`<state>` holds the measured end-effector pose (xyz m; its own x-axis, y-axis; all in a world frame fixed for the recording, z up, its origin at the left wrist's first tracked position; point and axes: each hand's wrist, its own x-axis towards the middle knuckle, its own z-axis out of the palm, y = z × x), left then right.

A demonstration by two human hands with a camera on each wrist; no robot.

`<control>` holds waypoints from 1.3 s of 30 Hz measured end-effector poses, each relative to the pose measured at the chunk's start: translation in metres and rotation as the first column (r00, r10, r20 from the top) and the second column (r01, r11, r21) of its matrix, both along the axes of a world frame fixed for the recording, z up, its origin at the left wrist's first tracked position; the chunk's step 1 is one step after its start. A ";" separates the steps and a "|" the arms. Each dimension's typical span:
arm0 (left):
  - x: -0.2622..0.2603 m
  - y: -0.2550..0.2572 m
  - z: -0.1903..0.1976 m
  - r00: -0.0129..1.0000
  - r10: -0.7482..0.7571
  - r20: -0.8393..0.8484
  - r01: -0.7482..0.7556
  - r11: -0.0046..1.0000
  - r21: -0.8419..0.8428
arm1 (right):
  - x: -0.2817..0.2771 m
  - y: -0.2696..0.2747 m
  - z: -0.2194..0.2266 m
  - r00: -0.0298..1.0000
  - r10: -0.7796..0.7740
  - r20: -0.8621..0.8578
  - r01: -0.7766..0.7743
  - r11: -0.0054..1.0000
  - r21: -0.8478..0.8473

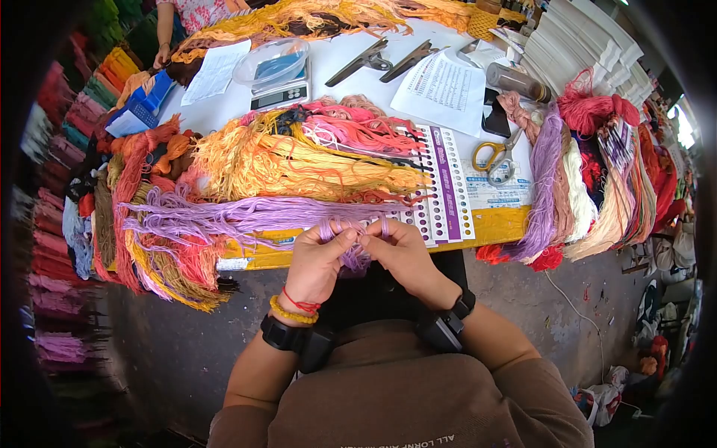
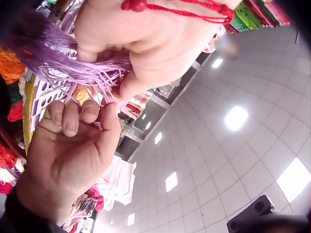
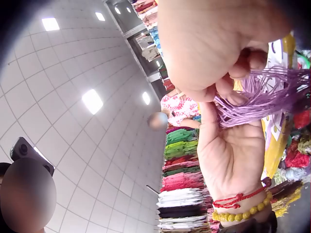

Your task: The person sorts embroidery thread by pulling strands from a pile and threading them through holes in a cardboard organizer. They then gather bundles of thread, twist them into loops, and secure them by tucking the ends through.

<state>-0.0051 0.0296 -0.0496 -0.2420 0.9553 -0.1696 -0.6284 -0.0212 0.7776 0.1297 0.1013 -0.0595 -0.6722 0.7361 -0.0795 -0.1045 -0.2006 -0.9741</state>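
Observation:
A long skein of lilac embroidery thread lies along the table's near edge, and its right end is in both hands. My left hand pinches strands between thumb and forefinger, with thread looped over the fingers. Close beside it, thumb tips nearly meeting, my right hand pinches the same strands. In the left wrist view, lilac thread fans out under the left fingers. The right wrist view shows the thread crossing the left palm. Under the skein's end lies a white and purple punched thread card.
Orange-yellow skeins lie just beyond the lilac one. Scissors, printed sheets, a scale and metal clips are farther back. More skeins hang over the right edge. Another person's hand is at far left.

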 end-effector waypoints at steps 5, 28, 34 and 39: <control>-0.002 -0.001 0.005 0.999 0.018 0.042 -0.018 1.000 -0.003 | 0.000 -0.001 0.011 0.997 -0.036 -0.073 0.029 0.994 -0.102; -0.227 -0.219 -0.002 0.817 0.565 -0.119 -0.573 0.770 -0.280 | 0.270 0.181 0.090 0.670 -0.572 -0.472 0.541 0.813 -0.216; -0.316 -0.335 -0.010 0.508 0.760 -0.405 -0.851 0.369 -0.374 | 0.554 0.287 0.102 0.280 -0.909 -0.308 0.936 0.188 0.297; -0.221 -0.220 0.001 0.802 0.519 -0.296 -0.597 0.670 -0.441 | 0.398 0.207 0.134 0.074 -0.994 -0.082 -0.169 -0.093 0.981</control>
<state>-0.2257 -0.1905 -0.0488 -0.7589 0.4246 -0.4938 -0.5154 0.0719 0.8539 0.5277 0.3086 0.0745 -0.0960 0.6040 0.7912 0.9836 0.1795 -0.0176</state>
